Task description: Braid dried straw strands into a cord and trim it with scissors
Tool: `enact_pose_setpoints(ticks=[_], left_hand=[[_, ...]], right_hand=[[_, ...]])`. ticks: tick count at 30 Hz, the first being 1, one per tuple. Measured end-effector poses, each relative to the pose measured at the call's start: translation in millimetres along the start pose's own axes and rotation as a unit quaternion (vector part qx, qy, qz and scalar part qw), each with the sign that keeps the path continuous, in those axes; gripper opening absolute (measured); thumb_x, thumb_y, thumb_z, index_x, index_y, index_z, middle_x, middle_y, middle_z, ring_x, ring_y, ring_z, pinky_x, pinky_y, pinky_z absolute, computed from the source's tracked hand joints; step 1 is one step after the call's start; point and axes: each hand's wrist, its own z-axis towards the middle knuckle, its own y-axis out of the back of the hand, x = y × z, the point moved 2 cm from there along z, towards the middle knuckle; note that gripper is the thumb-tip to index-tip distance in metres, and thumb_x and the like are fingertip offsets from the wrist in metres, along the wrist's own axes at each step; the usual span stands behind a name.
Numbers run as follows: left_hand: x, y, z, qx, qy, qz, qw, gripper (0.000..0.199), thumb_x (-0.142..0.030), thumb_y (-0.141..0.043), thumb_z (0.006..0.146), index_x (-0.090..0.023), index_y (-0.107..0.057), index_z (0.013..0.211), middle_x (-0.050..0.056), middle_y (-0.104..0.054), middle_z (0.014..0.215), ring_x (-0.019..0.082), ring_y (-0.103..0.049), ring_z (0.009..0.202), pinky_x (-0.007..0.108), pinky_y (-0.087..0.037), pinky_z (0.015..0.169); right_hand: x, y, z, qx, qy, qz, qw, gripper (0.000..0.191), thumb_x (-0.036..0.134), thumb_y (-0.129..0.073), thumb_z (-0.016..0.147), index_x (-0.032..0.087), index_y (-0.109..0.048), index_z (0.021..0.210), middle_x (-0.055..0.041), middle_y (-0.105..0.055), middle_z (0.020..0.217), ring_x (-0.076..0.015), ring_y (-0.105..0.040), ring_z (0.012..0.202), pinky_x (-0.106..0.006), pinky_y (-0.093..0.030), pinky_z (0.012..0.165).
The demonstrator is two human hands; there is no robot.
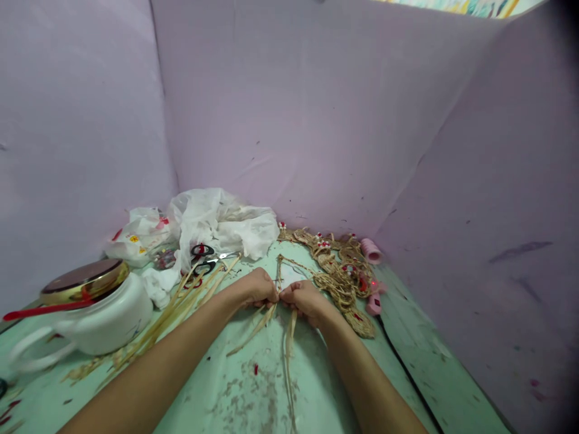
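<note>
1. A thin straw braid (294, 263) is held over the middle of the green table (226, 386); from the hands it is run toward the far edge, bent sharply, then led right toward the pile of coiled straw braids (339, 286).
2. It is pale tan and tightly plaited, with loose, flat straw ends (290, 355) spread below the hands toward the near edge.
3. The braid is pinched in narrowed fingers by the left hand (261, 287) and the right hand (305, 299), held almost together.
4. Red and yellow printing is borne by a plastic bag (142, 235) near the far left corner; its wording is too small to be read. Dark marks are seen on the white pot (115, 319), also unreadable.
5. The pot, by the left edge, is topped by a gold-rimmed lid (85, 278) and crossed by a red stick (49, 310).
6. Black-handled scissors (204, 266) are laid among long straw strands (174, 313).
7. Toward the right edge, a pink spool (371, 251) and a red-lit pink device (374, 303) with a black cable (409, 374) are placed beside the pile.
</note>
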Motion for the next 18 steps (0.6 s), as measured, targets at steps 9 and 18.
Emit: enact_pose_setpoints(ticks=[9,18], left_hand=[[-28.3,-7.9,-31.2,-0.139,0.003,0.206,0.969,0.011,-0.020,-0.057,0.052,-0.013,-0.062,0.058,0.007,-0.057,0.051,0.019,-0.055,0.056,0.024,-0.037,0.050],[-36.5,-49.5,-46.2,-0.155,-0.092,0.307,0.935,0.022,-0.019,-0.050,0.066,-0.012,-0.063,0.082,0.015,-0.062,0.082,0.026,-0.058,0.083,0.032,-0.041,0.072]], right_hand=[[-0.6,-7.3,-0.5,-0.001,-0.005,0.073,0.997,0.010,0.010,-0.048,0.050,0.015,-0.045,0.043,0.0055,-0.036,0.033,-0.0042,-0.025,0.032,-0.020,-0.015,0.035],[-4.1,-3.8,-1.2,0.045,-0.021,0.154,0.987,0.010,0.005,-0.040,0.046,0.015,-0.042,0.043,0.0065,-0.033,0.031,-0.0029,-0.024,0.031,-0.017,-0.016,0.034]])
